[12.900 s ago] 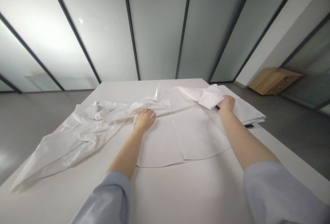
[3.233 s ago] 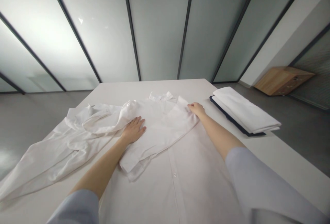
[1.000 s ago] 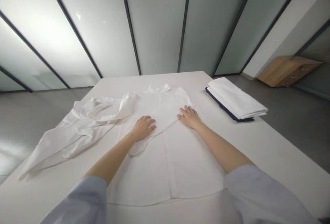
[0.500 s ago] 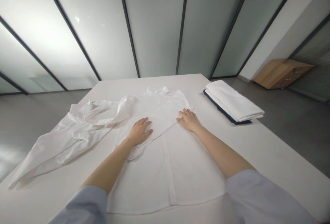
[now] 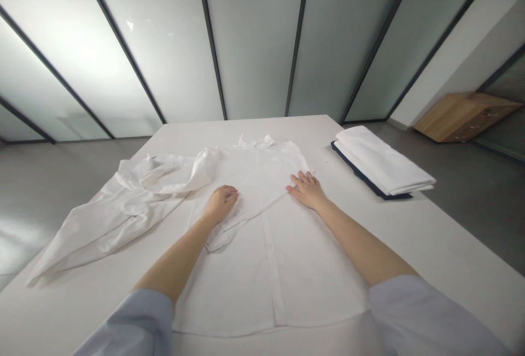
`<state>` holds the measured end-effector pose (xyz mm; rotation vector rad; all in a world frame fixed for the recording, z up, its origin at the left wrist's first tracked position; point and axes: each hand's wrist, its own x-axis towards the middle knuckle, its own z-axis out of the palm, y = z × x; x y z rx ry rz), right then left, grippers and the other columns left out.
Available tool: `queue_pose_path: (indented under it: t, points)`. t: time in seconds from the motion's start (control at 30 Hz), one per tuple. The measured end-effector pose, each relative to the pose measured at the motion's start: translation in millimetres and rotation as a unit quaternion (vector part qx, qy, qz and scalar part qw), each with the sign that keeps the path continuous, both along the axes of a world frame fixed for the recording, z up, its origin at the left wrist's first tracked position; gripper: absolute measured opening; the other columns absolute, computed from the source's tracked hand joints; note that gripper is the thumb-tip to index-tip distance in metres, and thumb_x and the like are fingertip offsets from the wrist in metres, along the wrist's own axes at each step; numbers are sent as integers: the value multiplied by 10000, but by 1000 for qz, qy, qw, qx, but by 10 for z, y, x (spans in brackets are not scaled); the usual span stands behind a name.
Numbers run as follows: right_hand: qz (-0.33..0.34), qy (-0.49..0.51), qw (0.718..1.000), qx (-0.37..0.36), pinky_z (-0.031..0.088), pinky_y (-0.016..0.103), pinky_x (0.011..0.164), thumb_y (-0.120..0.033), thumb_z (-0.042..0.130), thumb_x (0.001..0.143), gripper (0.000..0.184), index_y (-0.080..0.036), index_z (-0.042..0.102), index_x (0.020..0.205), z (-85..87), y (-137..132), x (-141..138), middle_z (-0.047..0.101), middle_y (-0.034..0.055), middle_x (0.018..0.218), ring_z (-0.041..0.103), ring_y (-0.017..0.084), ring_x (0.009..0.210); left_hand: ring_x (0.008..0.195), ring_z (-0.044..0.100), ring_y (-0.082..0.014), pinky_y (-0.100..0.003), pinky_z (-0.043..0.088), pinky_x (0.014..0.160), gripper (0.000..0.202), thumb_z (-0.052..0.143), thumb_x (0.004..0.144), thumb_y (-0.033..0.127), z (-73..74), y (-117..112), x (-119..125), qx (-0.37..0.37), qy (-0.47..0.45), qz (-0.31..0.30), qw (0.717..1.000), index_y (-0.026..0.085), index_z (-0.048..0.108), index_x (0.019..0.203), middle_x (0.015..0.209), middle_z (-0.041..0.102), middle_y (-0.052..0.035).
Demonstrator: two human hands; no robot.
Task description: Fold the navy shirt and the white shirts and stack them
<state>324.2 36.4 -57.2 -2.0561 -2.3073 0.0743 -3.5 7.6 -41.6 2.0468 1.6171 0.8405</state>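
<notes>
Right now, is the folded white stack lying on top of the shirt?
No, the folded white stack lies apart on the table, to the right of the shirt.

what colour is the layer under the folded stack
Dark navy layer, best in the head view.

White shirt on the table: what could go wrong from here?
The folded sleeve beside the left hand lies loose on the shirt, so it may shift if a hand brushes it. The crumpled white cloth runs close to the left edge of the table, so it could slide off and might drag the shirt out of line.
</notes>
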Motion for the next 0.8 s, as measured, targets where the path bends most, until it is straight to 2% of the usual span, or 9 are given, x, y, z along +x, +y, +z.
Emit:
queue_pose_path:
  t: [0.07, 0.13, 0.2, 0.3, 0.33, 0.4, 0.5, 0.67, 0.8]
  points:
    - [1, 2, 1000, -1, 205, 497, 1141, -626, 284, 939, 674, -241, 380, 1484, 9, -2, 0, 309, 118, 1568, 227, 348, 1444, 765, 631, -201, -336, 520, 784, 179, 552, 785, 344, 19, 42, -39, -9, -125, 99, 987, 212, 645, 707, 735, 660, -41]
    - [1, 2, 1000, 0, 207, 493, 1142, -623, 287, 939, 672, -239, 385, 1482, 12, 0, 1, 311, 116, 1568, 230, 348, 1443, 603, 551, -155, -292, 509, 650, 186, 557, 758, 323, 54, 79, -74, -13, -265, 192, 945, 213, 539, 609, 563, 518, 13]
    - [2, 2, 1000, 1, 210, 493, 1141, -620, 288, 939, 665, -247, 390, 1479, 6, 6, 4, 315, 110, 1567, 237, 346, 1441, 535, 481, -113, -252, 490, 585, 167, 553, 739, 283, 102, 104, -99, -26, -414, 248, 875, 210, 472, 614, 544, 434, 46]
    - [0, 1, 1000, 2, 216, 493, 1139, -618, 298, 935, 659, -255, 393, 1477, -14, 20, 13, 320, 104, 1565, 246, 342, 1438, 514, 460, -80, -223, 493, 571, 111, 539, 737, 224, 174, 119, -117, -88, -580, 287, 758, 209, 436, 698, 603, 441, 53]
    - [0, 1, 1000, 3, 218, 493, 1138, -619, 301, 934, 659, -256, 394, 1476, -21, 25, 17, 321, 103, 1565, 248, 341, 1437, 518, 471, -77, -219, 497, 576, 120, 536, 748, 218, 194, 120, -120, -110, -610, 294, 727, 212, 419, 722, 624, 455, 48]
    - [0, 3, 1000, 4, 220, 493, 1136, -622, 298, 933, 661, -258, 395, 1476, -32, 32, 25, 321, 101, 1565, 249, 340, 1437, 540, 502, -78, -216, 503, 587, 155, 536, 774, 225, 225, 118, -129, -139, -641, 304, 691, 220, 383, 752, 664, 485, 32]
    - [3, 8, 1000, 3, 219, 491, 1135, -628, 289, 932, 666, -256, 397, 1474, -36, 36, 33, 318, 106, 1566, 250, 341, 1436, 544, 508, -77, -213, 501, 577, 151, 538, 786, 234, 262, 118, -169, -119, -654, 321, 674, 222, 388, 789, 687, 502, 30]
    - [10, 7, 1000, 1, 226, 502, 1130, -613, 290, 933, 658, -249, 403, 1469, -15, 30, 30, 313, 111, 1567, 261, 348, 1429, 518, 447, -54, -180, 453, 537, 146, 563, 799, 311, 318, 143, -353, 15, -590, 394, 704, 216, 453, 792, 665, 432, 70]
    - [10, 7, 1000, -2, 236, 495, 1127, -597, 312, 934, 649, -238, 410, 1466, 9, 18, 19, 319, 119, 1563, 268, 350, 1426, 599, 517, -82, -206, 489, 562, 234, 609, 802, 390, 308, 213, -540, 28, -586, 420, 693, 221, 446, 811, 733, 479, 39]
